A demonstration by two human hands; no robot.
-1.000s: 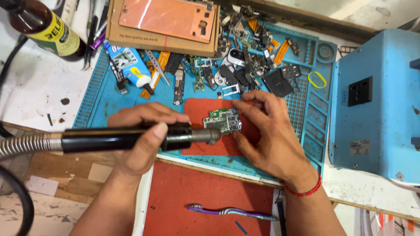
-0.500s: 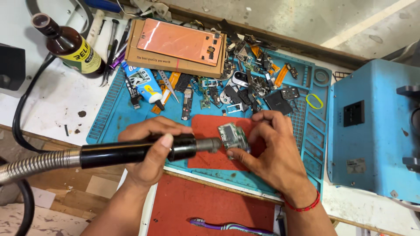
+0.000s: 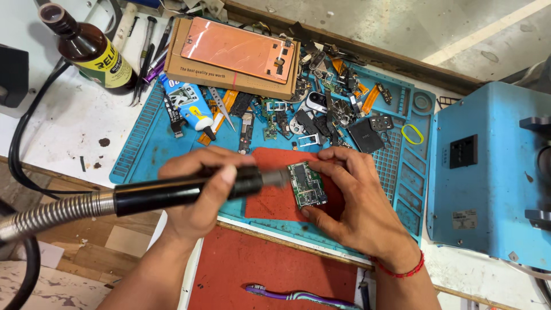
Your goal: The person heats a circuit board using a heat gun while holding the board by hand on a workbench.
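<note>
Green board (image 3: 307, 185), one; black tool (image 3: 178, 194), one; brown bottle (image 3: 92, 49), one; purple toothbrush (image 3: 298, 295), one. Blue mat (image 3: 155, 149) on cluttered white bench, red pad (image 3: 270, 202) under board. Left hand (image 3: 198, 198) wrapped tight around tool, tip at board; right hand (image 3: 356, 201) pinching board by edges.

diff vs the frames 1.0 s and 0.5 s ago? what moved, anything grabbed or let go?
Nothing grabbed or released. The left hand still grips the black rotary handpiece, its tip at the left edge of the green circuit board. The right hand still pins the board on the red pad, though the board now stands more upright than at first. The view shifted; the blue mat and its parts look unmoved.
</note>
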